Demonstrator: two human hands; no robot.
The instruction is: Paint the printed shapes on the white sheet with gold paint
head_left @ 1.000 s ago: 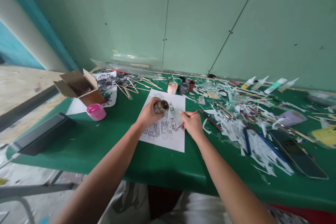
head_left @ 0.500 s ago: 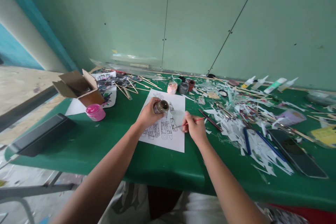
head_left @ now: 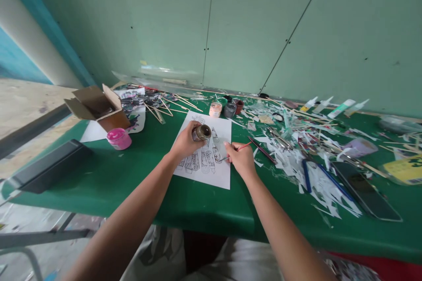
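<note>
My left hand (head_left: 185,141) is closed round a small open paint jar (head_left: 201,133) with dark brown contents, held tilted above a white sheet of paper (head_left: 221,180). Black line drawings of several patterned shapes (head_left: 206,161) cover the sheet, partly hidden by the hand and jar. In my right hand (head_left: 241,156) is a thin red paintbrush (head_left: 243,146), pinched between the fingers. Its tip points left and down, at or just over a drawn shape near the sheet's right side; whether it touches cannot be made out.
Left stand a pink paint jar (head_left: 119,138), an open cardboard box (head_left: 114,119) and a dark grey slab-like object (head_left: 49,167). Several paint jars (head_left: 230,110) stand behind the sheet. Paper scraps (head_left: 293,162), blue-handled scissors (head_left: 307,176) and a phone (head_left: 365,191) lie right.
My right hand and the brush have shifted slightly, with the brush handle now tilted up more. The left hand keeps the jar nearly in place. The whole view has moved a little.
</note>
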